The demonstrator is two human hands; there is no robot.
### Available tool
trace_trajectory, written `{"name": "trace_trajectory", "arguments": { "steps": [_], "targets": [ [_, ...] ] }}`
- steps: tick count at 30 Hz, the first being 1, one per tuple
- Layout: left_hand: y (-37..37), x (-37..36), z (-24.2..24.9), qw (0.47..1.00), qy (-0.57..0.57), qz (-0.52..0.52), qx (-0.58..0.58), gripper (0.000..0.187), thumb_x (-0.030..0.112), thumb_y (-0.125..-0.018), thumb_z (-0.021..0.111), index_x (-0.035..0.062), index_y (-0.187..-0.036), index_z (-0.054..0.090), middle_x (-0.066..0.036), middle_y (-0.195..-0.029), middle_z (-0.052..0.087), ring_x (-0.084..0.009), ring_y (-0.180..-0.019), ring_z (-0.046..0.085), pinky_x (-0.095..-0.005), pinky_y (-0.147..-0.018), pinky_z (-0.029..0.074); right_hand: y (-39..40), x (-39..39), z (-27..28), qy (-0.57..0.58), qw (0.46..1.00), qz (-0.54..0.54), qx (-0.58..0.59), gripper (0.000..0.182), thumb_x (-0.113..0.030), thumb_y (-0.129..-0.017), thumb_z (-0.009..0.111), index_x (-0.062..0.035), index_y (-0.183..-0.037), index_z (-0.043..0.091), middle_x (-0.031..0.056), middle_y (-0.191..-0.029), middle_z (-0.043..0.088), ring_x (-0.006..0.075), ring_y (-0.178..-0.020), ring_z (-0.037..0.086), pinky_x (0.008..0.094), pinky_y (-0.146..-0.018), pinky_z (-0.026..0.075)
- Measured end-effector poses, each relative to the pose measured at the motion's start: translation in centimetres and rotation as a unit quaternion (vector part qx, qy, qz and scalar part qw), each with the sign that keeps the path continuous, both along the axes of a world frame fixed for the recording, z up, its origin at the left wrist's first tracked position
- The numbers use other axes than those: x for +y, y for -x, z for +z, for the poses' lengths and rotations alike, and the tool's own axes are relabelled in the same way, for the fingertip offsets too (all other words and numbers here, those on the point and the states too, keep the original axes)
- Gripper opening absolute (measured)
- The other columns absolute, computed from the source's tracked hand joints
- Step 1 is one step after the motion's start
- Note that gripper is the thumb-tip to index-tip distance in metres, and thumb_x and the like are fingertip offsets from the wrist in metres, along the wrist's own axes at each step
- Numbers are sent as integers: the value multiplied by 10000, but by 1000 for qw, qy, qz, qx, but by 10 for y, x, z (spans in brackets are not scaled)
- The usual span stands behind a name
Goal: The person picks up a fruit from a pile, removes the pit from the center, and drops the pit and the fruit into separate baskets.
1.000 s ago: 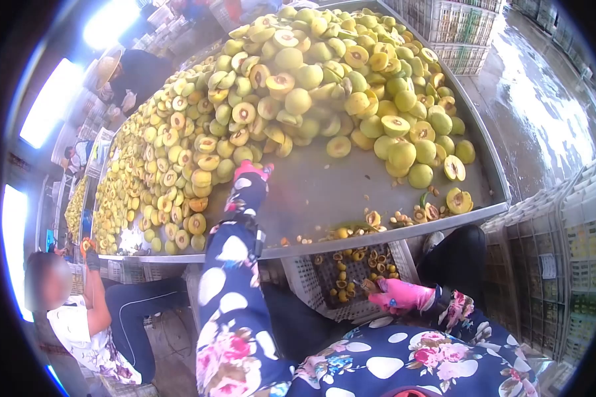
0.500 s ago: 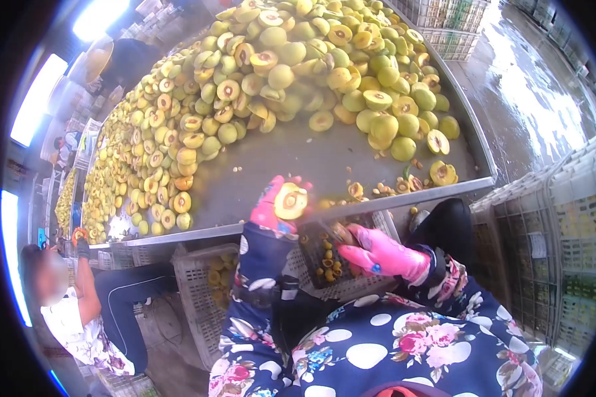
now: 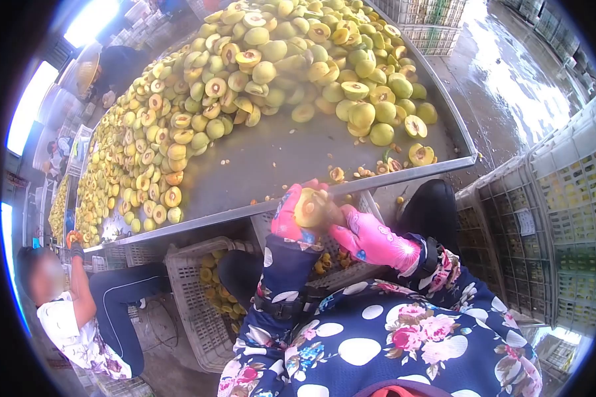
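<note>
My left hand [image 3: 294,215], in a pink glove, holds a halved yellow-green fruit [image 3: 310,209] with its cut face up, just in front of the metal table's rim [image 3: 258,205]. Against the fruit's right side is my right hand [image 3: 377,241], also gloved in pink, its fingers closed; what they grip is blurred. Below both hands, a crate [image 3: 343,268] holds small yellow pieces. Beyond the rim lies a large heap of halved fruits [image 3: 198,106].
A crate of fruit pieces [image 3: 198,317] stands at the lower left. Another person [image 3: 79,304] sits at the far left beside the table. Stacked crates [image 3: 549,225] rise on the right. Wet floor [image 3: 503,73] shows at the upper right.
My hands have come together at the fruit: the left has moved right and slightly down, the right has moved in beside it. The camera view has shifted slightly.
</note>
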State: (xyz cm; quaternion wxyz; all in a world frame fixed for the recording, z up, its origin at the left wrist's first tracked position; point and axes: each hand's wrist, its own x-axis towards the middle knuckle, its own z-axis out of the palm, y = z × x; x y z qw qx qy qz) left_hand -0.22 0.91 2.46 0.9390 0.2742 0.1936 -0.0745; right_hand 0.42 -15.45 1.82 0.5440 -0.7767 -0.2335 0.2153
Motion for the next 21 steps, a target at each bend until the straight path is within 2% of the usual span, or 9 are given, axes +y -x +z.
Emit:
{"name": "trace_trajectory", "arguments": {
  "steps": [2, 6, 8, 10, 11, 14, 17, 20, 21],
  "targets": [
    [0, -3, -8, 999, 35, -6, -25, 363, 279, -956, 384, -14, -1141, 492, -144, -1067, 559, -239, -936, 562, -334, -826, 473, 1, -1, 0, 7, 999, -2, -38, 244, -184, -870, 549, 34, -927, 458, 199, -692, 570, 341, -614, 587, 391, -515, 422],
    [0, -11, -15, 999, -30, 25, 4, 381, 331, -929, 415, 11, -1104, 523, -139, -1018, 586, -267, -908, 571, -380, -784, 492, 4, -2, -9, 40, 997, 2, -64, 248, -182, -864, 542, 42, -925, 455, 227, -756, 582, 355, -673, 599, 402, -549, 436],
    [-1, -13, -23, 997, -65, 33, -5, 375, 324, -926, 420, 9, -1101, 524, -136, -1010, 590, -264, -894, 576, -382, -774, 494, 3, 1, -30, 3, 997, 1, -80, 276, -202, -856, 546, 48, -933, 455, 237, -777, 583, 359, -706, 602, 406, -580, 443],
    [-3, -9, -25, 999, -39, 14, -6, 340, 266, -935, 417, -13, -1098, 522, -143, -1011, 588, -260, -919, 573, -370, -817, 481, 1, 5, -45, -18, 997, 4, -81, 301, -214, -848, 547, 53, -950, 454, 245, -789, 583, 363, -726, 601, 411, -606, 448],
    [-4, -7, -24, 1000, -26, 4, -7, 322, 237, -939, 416, -24, -1097, 521, -146, -1011, 587, -258, -932, 572, -364, -839, 475, 0, 7, -48, -22, 997, 8, -75, 312, -216, -844, 545, 56, -963, 452, 248, -791, 582, 366, -730, 599, 413, -616, 450],
    [-6, -9, -17, 997, -68, 9, 44, 337, 281, -919, 436, 0, -1075, 537, -128, -964, 606, -244, -866, 588, -368, -758, 500, -2, 3, -32, -30, 999, 37, -8, 333, -209, -833, 540, 62, -1000, 445, 254, -795, 582, 377, -742, 596, 419, -633, 452],
    [-5, 6, -29, 934, -331, -95, -93, 306, 255, -919, 447, 0, -1050, 555, -126, -957, 617, -229, -858, 600, -339, -750, 504, -7, 0, -36, 19, 994, 109, 24, 329, -191, -821, 533, 61, -1013, 444, 245, -793, 586, 372, -741, 600, 411, -627, 460],
    [-3, 9, -25, 922, -343, -175, -28, 292, 251, -917, 472, 0, -1022, 577, -129, -954, 626, -218, -853, 610, -314, -736, 506, -10, -4, -49, 81, 982, 169, 28, 317, -186, -811, 537, 53, -999, 449, 229, -789, 591, 360, -728, 603, 400, -611, 470],
    [-3, 10, -30, 928, -340, -149, -40, 280, 245, -911, 490, 2, -1016, 582, -126, -949, 629, -213, -838, 615, -310, -717, 510, -12, -4, -51, 98, 978, 184, 28, 313, -187, -808, 541, 50, -992, 451, 223, -788, 593, 356, -723, 603, 396, -606, 473]
  ]
}}
